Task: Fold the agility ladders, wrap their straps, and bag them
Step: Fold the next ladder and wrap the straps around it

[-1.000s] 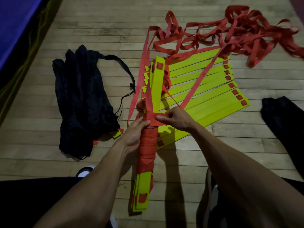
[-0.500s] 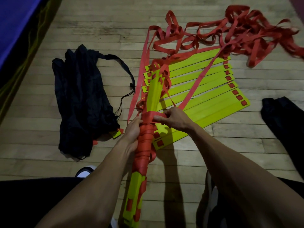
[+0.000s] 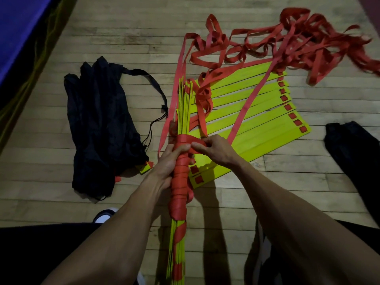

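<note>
- Left hand (image 3: 167, 163) grips the folded rung bundle (image 3: 181, 182) at its strap-wrapped middle, fingers curled round it; bundle held edge-on, roughly upright in view, above the wooden floor (image 3: 123, 38).
- Right hand (image 3: 213, 150) pinches the red strap (image 3: 197, 144) just right of the bundle, thumb and fingers pressed on the strap where it comes off the top wrap.
- Red wrap covers the bundle's middle; yellow-green rung ends stick out above and below it, one loose spiral of strap lower down.
- Second ladder's rungs (image 3: 257, 120) fanned flat on the floor behind the right hand, red strap tabs along their right ends.
- Loose strap pile (image 3: 298, 42) tangled on the floor toward the far right edge; two runs lead from it down to the hands.
- Black drawstring bag (image 3: 98, 124) lies on the floor left of the bundle, apart from it; a yellow rung end and red strap poke from its lower right.
- Dark cloth (image 3: 353, 153) at the right edge of the floor; blue mat (image 3: 20, 27) at the far left corner.
</note>
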`<state>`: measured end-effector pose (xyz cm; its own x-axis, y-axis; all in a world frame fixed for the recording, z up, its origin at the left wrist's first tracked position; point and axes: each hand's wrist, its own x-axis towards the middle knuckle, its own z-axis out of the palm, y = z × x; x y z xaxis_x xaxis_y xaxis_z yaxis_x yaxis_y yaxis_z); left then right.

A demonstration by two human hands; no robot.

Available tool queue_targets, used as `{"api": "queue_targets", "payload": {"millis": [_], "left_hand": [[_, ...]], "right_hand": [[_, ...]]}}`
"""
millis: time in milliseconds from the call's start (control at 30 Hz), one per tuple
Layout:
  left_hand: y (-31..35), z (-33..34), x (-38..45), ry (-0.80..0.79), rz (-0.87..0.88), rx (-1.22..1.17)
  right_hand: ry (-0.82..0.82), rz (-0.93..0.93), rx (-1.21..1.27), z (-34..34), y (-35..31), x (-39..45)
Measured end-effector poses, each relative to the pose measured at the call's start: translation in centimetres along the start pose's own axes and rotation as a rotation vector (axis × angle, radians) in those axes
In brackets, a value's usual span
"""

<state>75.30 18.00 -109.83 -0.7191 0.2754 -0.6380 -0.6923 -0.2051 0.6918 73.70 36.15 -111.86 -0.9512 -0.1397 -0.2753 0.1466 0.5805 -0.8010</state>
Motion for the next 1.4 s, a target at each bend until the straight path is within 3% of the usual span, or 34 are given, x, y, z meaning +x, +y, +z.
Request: {"api": "queue_targets", "payload": {"millis": [300,500,800,1133,1267,1400], "left_hand": [[-0.1,-0.1,-0.3,0.031,0.026,-0.022],[0.1,0.3,0.0,0.089,0.085,0.112],[-0.3,0.2,0.1,0.123,0.049,-0.023],[-0.7,1.1,0.7,0.114,0.019,0.121],[-1.3,0.8,0.6,0.088,-0.023,0.072],[-1.9,-0.4,0.7,0.111,0.042,0.101]], "right_hand": [[0.01,-0.005,-0.039,0.3,-0.5,0.4],[-0.061,-0.042,-0.049,0.2,-1.1,0.6],[-0.129,-0.081,0.039,-0.1,-1.0,0.4],[-0.037,-0.027,0.196,1.4,-1.1,0.1],[-0.088,-0.023,0.169,0.5,-0.8,0.4],[-0.197,-0.003,0.13,-1.5,-0.3,0.7]]}}
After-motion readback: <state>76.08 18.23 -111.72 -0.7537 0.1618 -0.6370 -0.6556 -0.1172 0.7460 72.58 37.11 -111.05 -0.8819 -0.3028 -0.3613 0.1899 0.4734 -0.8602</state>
